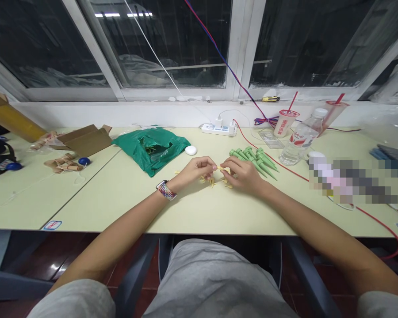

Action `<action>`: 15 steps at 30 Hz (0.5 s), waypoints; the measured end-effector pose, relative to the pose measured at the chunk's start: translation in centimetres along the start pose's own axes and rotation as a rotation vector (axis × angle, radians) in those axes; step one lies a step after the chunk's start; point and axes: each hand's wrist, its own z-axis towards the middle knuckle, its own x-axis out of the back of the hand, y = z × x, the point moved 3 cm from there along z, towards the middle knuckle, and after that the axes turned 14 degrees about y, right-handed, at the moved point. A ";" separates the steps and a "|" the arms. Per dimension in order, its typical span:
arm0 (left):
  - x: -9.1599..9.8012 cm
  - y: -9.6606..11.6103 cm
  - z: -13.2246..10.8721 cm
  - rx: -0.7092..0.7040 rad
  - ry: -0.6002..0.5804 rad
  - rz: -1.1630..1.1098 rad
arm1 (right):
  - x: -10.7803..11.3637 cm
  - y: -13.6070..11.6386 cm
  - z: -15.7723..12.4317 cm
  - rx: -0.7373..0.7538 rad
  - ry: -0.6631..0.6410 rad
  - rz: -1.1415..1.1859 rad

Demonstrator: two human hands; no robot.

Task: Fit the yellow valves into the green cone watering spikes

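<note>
My left hand and my right hand meet over the middle of the table, fingertips pinched on a small yellow plastic piece between them. Its exact kind is too small to make out. More small yellow pieces lie on the tabletop just below the fingers, partly hidden by them. Beside my right hand rests a bunch of green plastic spikes with thick capped ends. A round white case sits beyond my left hand, next to an open green plastic bag whose contents are mostly hidden.
A water bottle and a drink cup with a straw stand at the back right. A red cable runs from a power strip across the right side. Wooden toys and a cardboard box lie at left.
</note>
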 end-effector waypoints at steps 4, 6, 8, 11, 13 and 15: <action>0.4 -0.5 0.4 -0.016 0.070 0.059 | 0.3 0.0 0.3 -0.079 -0.008 0.024; 1.1 -0.9 0.7 -0.086 0.153 0.160 | 0.6 0.1 0.5 -0.120 -0.005 0.015; 1.9 -1.3 1.0 -0.202 0.230 0.329 | 0.6 0.4 0.7 -0.153 -0.026 -0.021; 2.7 -1.9 1.3 -0.344 0.233 0.607 | 0.3 1.0 0.8 -0.158 -0.110 -0.069; 2.9 -2.4 1.4 -0.366 0.190 0.715 | 0.0 1.4 0.7 -0.145 -0.157 -0.077; 2.9 -2.7 1.4 -0.369 0.156 0.747 | -0.3 1.7 0.6 -0.142 -0.177 -0.081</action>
